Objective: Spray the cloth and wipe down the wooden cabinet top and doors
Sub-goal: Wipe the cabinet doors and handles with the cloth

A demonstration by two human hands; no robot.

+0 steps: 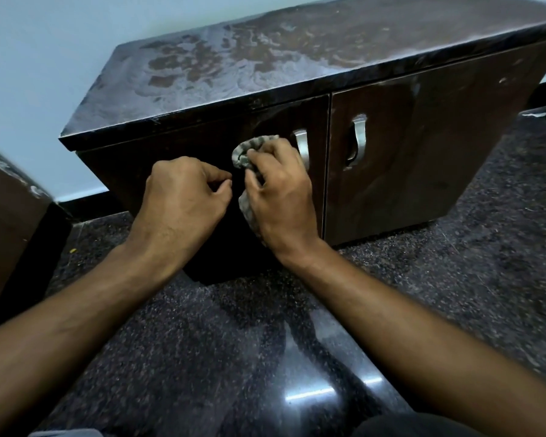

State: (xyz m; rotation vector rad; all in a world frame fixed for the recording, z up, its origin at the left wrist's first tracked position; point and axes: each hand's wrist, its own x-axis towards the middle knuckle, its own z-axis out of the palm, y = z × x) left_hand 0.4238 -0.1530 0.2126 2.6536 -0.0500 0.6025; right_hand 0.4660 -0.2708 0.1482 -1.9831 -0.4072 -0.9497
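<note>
Cabinet, seen from above and in front, standing on a dark speckled floor against a pale wall. Its top carries whitish smeared streaks over much of the surface. The right hand grips a bunched grey cloth in front of the cabinet's left door, just left of that door's metal handle; part of the cloth hangs below the palm (whether the cloth touches the door cannot be told). The left hand is beside the right, in front of the same door, fingers curled with thumb and forefinger tips close together, holding nothing visible. The right door and its handle lie right of the cloth, untouched.
</note>
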